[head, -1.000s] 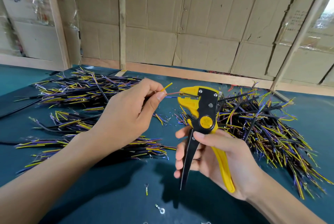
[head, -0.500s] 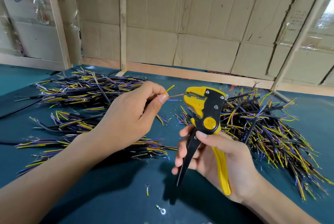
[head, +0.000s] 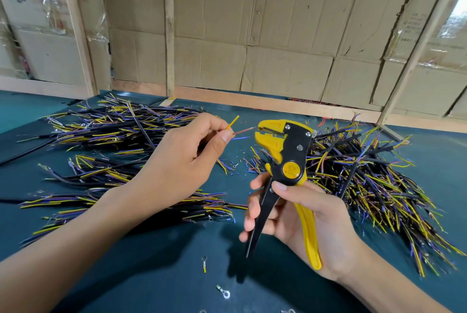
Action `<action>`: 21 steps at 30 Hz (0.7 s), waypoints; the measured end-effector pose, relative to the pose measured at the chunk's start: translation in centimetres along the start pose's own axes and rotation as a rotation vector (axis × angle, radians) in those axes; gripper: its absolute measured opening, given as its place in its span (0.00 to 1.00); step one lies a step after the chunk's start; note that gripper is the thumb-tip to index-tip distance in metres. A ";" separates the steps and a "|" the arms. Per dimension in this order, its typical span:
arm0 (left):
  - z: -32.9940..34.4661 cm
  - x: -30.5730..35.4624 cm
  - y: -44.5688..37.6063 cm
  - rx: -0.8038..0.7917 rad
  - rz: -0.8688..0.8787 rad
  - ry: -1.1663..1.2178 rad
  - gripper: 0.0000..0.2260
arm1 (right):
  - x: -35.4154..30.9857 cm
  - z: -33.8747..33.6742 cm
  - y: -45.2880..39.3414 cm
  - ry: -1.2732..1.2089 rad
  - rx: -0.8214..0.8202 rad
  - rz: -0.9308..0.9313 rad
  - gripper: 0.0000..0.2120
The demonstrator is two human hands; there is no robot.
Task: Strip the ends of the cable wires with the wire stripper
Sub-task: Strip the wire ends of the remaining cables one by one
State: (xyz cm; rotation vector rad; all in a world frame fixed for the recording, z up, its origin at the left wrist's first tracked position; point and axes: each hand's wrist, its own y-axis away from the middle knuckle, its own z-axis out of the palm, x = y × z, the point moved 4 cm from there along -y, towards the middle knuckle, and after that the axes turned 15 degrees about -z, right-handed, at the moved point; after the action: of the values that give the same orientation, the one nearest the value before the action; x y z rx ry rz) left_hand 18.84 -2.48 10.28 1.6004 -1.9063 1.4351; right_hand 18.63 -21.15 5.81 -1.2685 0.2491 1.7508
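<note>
Yellow-and-black wire stripper, yellow wire, brown wire, teal table

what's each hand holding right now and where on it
The left hand pinches the cable wires just behind their free ends. The right hand grips the wire stripper by its two handles.

Soft even light, bright glare upper right, faint shadows beneath hands, wide-angle bending at edges
</note>
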 end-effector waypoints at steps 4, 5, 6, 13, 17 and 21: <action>0.0 -0.1 0.0 -0.014 0.030 -0.030 0.06 | 0.0 0.0 -0.1 0.010 -0.001 -0.001 0.15; 0.0 -0.1 0.0 -0.020 0.044 -0.048 0.05 | 0.0 0.0 -0.1 0.013 -0.006 0.000 0.14; 0.0 0.0 0.0 -0.027 0.055 -0.064 0.05 | 0.0 -0.1 -0.1 0.017 -0.013 0.001 0.14; 0.1 0.0 0.1 -0.021 0.063 -0.103 0.08 | 0.2 -0.2 0.0 0.081 -0.022 0.025 0.12; 0.1 0.2 0.1 -0.024 0.063 -0.097 0.09 | 0.1 -0.1 0.0 0.094 -0.031 0.038 0.11; 0.0 0.2 0.2 -0.016 0.074 -0.102 0.06 | 0.0 -0.1 0.1 0.102 -0.023 0.043 0.11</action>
State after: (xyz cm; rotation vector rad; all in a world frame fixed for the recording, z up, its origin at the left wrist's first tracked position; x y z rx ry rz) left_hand 18.62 -2.63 10.36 1.6404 -2.0487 1.3879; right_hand 18.60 -21.31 5.72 -1.3797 0.3181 1.7323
